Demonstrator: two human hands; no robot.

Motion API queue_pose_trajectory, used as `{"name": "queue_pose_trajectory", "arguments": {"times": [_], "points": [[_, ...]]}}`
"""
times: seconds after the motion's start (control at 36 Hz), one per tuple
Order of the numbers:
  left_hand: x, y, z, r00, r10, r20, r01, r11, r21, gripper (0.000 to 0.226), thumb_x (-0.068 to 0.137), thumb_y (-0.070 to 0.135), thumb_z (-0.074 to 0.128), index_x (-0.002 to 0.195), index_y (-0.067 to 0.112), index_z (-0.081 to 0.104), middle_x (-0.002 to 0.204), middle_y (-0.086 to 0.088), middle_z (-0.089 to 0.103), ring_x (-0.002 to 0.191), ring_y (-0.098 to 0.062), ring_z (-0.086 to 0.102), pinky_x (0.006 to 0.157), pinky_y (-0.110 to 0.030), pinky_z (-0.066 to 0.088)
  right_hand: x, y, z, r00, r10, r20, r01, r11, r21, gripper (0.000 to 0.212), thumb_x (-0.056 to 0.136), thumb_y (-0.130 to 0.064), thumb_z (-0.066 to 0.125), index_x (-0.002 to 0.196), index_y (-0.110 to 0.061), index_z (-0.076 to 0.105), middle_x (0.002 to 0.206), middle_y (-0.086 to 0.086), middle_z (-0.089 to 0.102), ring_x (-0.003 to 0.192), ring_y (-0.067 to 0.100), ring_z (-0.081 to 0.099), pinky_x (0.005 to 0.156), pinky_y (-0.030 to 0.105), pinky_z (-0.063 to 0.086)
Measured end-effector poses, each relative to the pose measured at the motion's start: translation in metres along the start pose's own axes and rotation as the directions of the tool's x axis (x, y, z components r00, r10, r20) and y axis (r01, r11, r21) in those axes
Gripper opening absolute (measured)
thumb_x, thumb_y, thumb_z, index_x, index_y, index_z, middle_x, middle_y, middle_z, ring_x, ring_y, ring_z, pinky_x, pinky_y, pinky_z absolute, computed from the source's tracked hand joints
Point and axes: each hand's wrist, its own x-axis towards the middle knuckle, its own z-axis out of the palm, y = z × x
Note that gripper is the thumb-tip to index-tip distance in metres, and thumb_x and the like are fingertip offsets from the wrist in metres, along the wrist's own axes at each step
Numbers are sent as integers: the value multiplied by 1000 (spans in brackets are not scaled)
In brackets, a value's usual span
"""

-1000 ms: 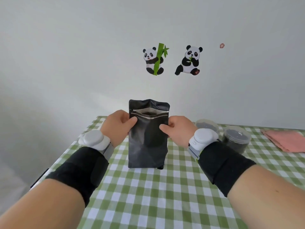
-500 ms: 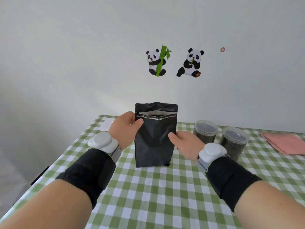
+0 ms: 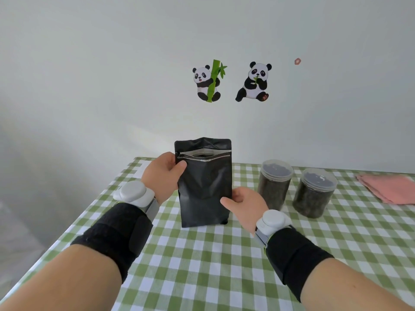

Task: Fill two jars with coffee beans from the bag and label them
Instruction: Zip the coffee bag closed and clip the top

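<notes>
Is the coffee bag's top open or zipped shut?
Open. On the black bag, the near zip edge stands apart from the back panel, leaving a dark gap.

Black wrist wraps [image 3: 116, 234], white round wrist devices [image 3: 134, 194]

Bright, even daylight; soft shadows; sharp; wide-angle edge distortion.

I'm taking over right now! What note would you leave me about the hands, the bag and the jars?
Left hand: grips the black bag at its top left corner.
Right hand: pinches the bag's lower right edge.
Things: the bag stands upright on the checked table, top open. The first jar and second jar stand to its right, lids on.
Done: both jars look full of beans.
Left: no labels show on the jars, so labelling seems to remain.
</notes>
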Motion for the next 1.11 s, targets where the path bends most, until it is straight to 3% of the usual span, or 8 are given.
{"name": "queue_pose_trajectory", "arguments": {"times": [0.14,0.31,0.42,0.58,0.83,0.94,1.03,1.11], "points": [[3,0,3,1000,2,13,-3,1000,9,33,74,57,53,73,25,50,82,-16,66,85,-39,68,79,-57,58,1,2,6,1000,-13,-4,12,1000,-24,23,94,-43,54,74,-32,50,73,-14,59,75,14,58,61,24,41],[5,-1,4,1000,-23,-13,23,999,-24,34,73,56,56,73,23,50,85,-20,66,86,-42,67,79,-59,58,-1,4,10,994,84,-64,-78,992,96,26,86,-49,64,99,-28,58,91,-18,61,86,8,59,70,22,43],[1,0,4,999,-29,-23,28,999,-33,30,73,55,56,69,25,49,84,-21,66,86,-44,67,78,-59,58,-4,3,11,996,62,-69,-61,998,15,21,89,-46,62,80,-29,57,78,-12,62,77,14,58,66,24,45],[-1,4,7,1000,-6,-20,5,1000,-22,29,72,56,54,70,27,50,80,-18,66,84,-42,67,77,-57,59,-6,4,18,994,16,-113,-22,998,-56,39,91,-44,58,63,-22,42,58,-8,47,60,16,46,55,27,35],[-5,9,-4,993,-6,-116,6,1000,-5,28,78,51,54,72,23,52,80,-14,66,82,-37,68,77,-55,59,-13,9,17,985,-31,-169,19,997,-71,26,91,-42,59,76,-21,59,68,-8,61,69,13,57,64,24,44],[-3,8,-7,999,-19,-35,21,999,34,33,73,55,52,77,22,53,81,-14,66,86,-41,67,80,-57,58,-16,11,14,997,-36,62,48,976,-212,42,92,-45,56,78,-7,65,63,-5,52,58,10,45,54,19,35],[-5,11,-6,999,-20,-39,21,999,37,35,73,55,52,78,21,54,82,-14,67,86,-41,66,79,-57,58,-18,10,12,996,-40,84,58,973,-225,44,93,-40,54,73,-2,58,60,0,44,56,13,38,55,22,33],[-5,8,-9,998,-46,-50,47,999,12,34,72,56,53,77,22,53,85,-17,67,87,-42,66,80,-58,57,-22,12,14,996,-57,67,68,983,-171,39,88,-44,55,79,-7,63,70,8,60,61,16,49,65,32,47]]}}
